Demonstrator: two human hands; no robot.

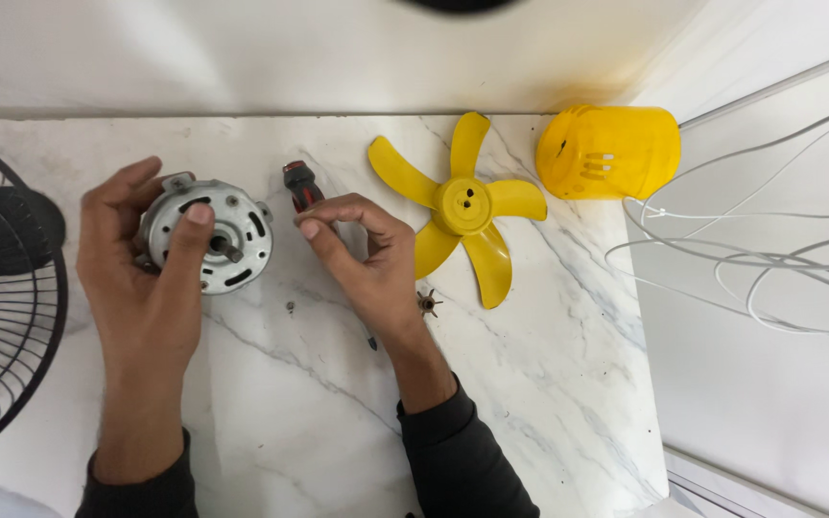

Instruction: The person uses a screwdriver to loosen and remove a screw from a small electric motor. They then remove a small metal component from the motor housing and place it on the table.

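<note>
While the silver fan motor point(205, 234) is gripped by the left hand point(141, 273) — shaft pointing up toward the camera — a red-handled screwdriver point(303, 186) is pinched just beside it by the right hand point(367, 259).

Both forearms reach in from the lower edge in dark sleeves pushed back to the wrists. The left hand point(141, 273) is raised with its back toward the camera, fingers curled and thumb laid across in a closed grip. The right hand point(362, 254) sits beside it, palm turned left, fingers bent, thumb and forefinger pinched together.
</note>
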